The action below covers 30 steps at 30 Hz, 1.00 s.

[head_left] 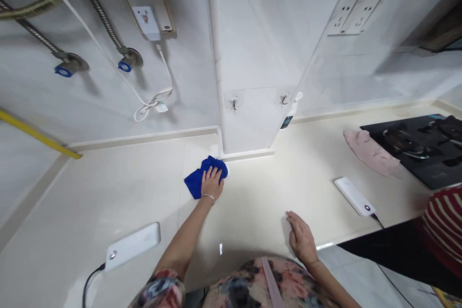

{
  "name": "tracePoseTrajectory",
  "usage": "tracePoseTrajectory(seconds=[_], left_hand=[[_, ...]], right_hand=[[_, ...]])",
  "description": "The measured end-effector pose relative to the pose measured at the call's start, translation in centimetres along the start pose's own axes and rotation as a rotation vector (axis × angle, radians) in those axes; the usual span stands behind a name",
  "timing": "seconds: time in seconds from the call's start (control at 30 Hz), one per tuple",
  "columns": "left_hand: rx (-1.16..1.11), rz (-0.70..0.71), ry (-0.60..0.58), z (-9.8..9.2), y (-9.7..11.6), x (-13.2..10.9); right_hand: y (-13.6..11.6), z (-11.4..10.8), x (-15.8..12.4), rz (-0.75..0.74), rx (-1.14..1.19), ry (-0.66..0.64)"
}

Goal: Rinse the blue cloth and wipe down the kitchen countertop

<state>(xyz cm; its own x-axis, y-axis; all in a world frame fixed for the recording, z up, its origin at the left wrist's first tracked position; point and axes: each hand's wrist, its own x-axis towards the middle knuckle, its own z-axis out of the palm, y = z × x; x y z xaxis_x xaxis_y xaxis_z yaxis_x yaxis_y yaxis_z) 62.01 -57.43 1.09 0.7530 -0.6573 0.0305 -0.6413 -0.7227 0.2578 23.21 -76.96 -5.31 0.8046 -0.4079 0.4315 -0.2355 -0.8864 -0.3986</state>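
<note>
My left hand (pixel 212 183), with a bracelet at the wrist, presses a crumpled blue cloth (pixel 195 182) onto the pale countertop (pixel 252 202). The cloth lies at the foot of the wall pillar, bunched under my fingers, with a loose corner spreading to the left. My right hand (pixel 301 239) rests at the front edge of the counter, its fingers stretched forward and holding nothing. A white power bank (pixel 133 245) with a black cable lies left of my left forearm.
Right of my right hand lies a second white power bank (pixel 354 196). A pink cloth (pixel 371 152) touches the black gas stove (pixel 429 163). Another person's striped sleeve (pixel 445 226) is at the right edge. Sockets, valves (pixel 130 61) and a white cord (pixel 155 103) line the wall.
</note>
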Motion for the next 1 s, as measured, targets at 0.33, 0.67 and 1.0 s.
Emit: tracePoseTrajectory(seconds=[0.33, 0.67, 1.0], left_hand=[[-0.217, 0.405, -0.080, 5.6, 15.2, -8.1], [-0.173, 0.705, -0.174, 6.9, 17.8, -6.0], [-0.108, 0.514, -0.222, 6.6, 19.3, 6.1]], right_hand=[[-0.3, -0.3, 0.4, -0.024, 0.004, 0.008], [-0.8, -0.6, 0.4, -0.037, 0.081, 0.185], [-1.0, -0.9, 0.6, 0.030, 0.090, 0.092]])
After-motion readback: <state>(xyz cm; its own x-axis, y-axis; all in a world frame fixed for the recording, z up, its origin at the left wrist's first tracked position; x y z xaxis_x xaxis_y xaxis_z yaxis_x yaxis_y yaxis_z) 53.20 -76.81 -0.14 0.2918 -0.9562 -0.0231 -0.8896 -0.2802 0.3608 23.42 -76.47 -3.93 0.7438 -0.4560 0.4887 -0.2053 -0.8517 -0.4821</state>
